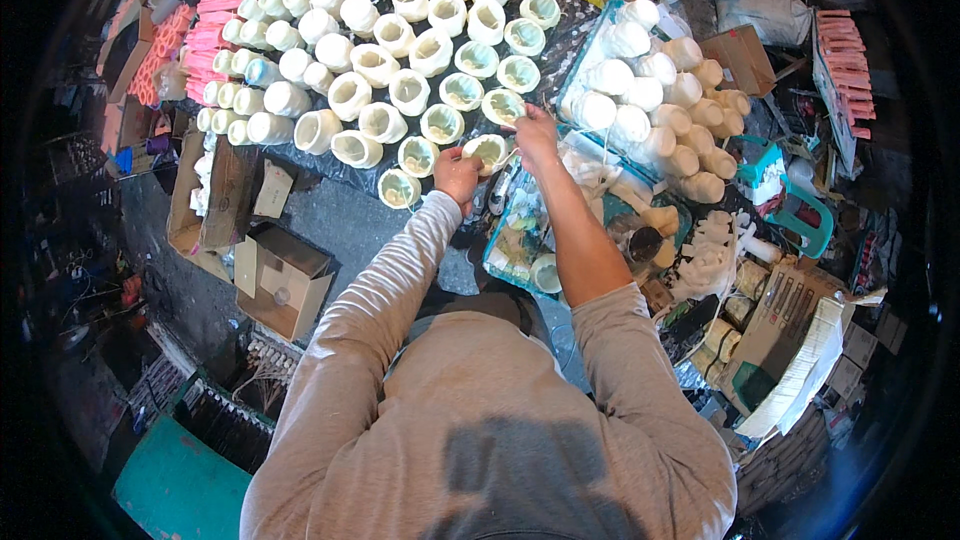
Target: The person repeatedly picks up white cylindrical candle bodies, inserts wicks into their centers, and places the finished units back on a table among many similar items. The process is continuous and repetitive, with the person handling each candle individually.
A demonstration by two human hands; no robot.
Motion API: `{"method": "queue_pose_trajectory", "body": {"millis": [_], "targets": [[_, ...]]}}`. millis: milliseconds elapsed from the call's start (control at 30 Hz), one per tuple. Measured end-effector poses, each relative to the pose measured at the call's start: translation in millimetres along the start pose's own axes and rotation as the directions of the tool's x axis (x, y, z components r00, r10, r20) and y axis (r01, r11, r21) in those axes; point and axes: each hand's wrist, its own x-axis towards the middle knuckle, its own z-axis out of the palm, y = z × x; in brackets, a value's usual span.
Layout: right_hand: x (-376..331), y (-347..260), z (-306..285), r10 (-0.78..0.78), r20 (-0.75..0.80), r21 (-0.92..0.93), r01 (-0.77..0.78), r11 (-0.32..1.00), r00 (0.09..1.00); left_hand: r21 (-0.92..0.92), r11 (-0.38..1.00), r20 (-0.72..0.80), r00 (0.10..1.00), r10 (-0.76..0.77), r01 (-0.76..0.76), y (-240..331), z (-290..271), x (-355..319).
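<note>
Desk [330,195]: a wide work surface covered with dark plastic sheeting, running from the upper left toward the centre, with rows of moulds standing on it.
Rows of moulds [400,35]: many white, cup-like moulds set close together; those toward the right of the rows show a pale green-yellow filling inside, those toward the left look plain white.
Finished white pieces [655,90]: a heap of rounded white and cream castings on a blue-edged tray at the right of the desk, well apart from the left hand.
Cardboard boxes [280,275]: open brown boxes on the floor at the left, below the desk edge.
Pink stack [210,25]: pink strips piled at the far left of the desk, beside the plain white moulds.
Green plastic chair [805,220]: at the right, among clutter.
Blue tray [515,240]: lies near the body, under the right forearm, holding small mixed items that are too small to tell.
Right hand [535,130]: reaches forward over the front rows; its grip is closed around something thin at the rim of a filled mould [503,106], what exactly cannot be told.
Left hand [457,175]: its grip is clenched on the edge of a filled mould in the front row [487,151], just beside the right wrist.
Front-row moulds: the two handled moulds stand at the near edge of the desk, close to each other.
</note>
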Motion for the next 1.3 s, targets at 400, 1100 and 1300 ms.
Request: {"method": "queue_pose_trajectory", "body": {"millis": [400,1100,1300], "targets": [[-22,-17,-18,0.101,-0.049,-0.192,-0.108,0.975,0.994,-0.048,0.999,0.032,0.999,-0.006,0.007,8,11,19],[-134,50,-36,-0.068,0.066,-0.648,0.095,0.756,0.995,0.946,0.304,0.041,0.972,0.232,-0.113,-38,-41,-33],[-205,83,-42,-0.3,-0.164,-0.441,0.203,0.874,0.94,0.937,0.32,0.077,0.977,0.197,-0.138,-43,-56,-27]]}}
